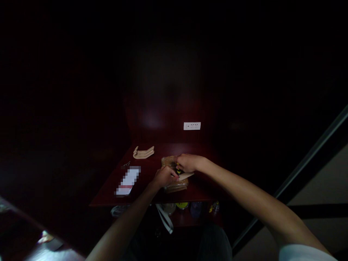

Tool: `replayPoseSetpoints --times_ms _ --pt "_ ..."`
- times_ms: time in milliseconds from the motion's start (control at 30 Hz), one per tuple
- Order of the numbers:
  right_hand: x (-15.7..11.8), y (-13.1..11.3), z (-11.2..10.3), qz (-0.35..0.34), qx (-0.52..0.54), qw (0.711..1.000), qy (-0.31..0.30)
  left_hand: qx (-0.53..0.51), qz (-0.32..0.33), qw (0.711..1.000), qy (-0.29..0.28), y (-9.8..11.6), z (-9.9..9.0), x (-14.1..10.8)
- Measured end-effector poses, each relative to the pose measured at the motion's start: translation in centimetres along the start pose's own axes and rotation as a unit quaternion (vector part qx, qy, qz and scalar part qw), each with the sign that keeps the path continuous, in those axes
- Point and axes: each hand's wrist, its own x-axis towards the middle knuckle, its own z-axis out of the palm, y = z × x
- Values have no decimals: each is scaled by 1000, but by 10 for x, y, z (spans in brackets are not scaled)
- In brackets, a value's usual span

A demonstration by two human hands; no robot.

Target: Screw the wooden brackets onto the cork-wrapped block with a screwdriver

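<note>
My left hand (pixel 164 176) is closed, thumb and fingers pinching a flat pale wooden-looking piece (pixel 187 175) that sticks out to the right. Just beyond it, my right hand (pixel 187 163) curls its fingers around a small yellow-and-black tool (pixel 178 168), mostly hidden, so its exact kind does not show. Under both hands lies a brown package in clear plastic (pixel 178 185) on the dark red tabletop (pixel 152 174). Toward the back left rests a set of curved pale wooden-looking pieces (pixel 144 153), apart from my hands.
A white rectangular item (pixel 127 181), pixelated, lies at the left beside a small thin metal object (pixel 126 165). A socket panel (pixel 192 125) is on the back wall. Below the tabletop's front edge hang a white strap (pixel 165 218) and, on a shelf, a yellow-green round item (pixel 182 205).
</note>
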Motion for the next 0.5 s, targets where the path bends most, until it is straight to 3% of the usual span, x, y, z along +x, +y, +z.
replayPoseSetpoints --times_ms 500 --pt "-3 -4 -6 0 42 999 -31 -7 12 1000 -4 5 -3 -2"
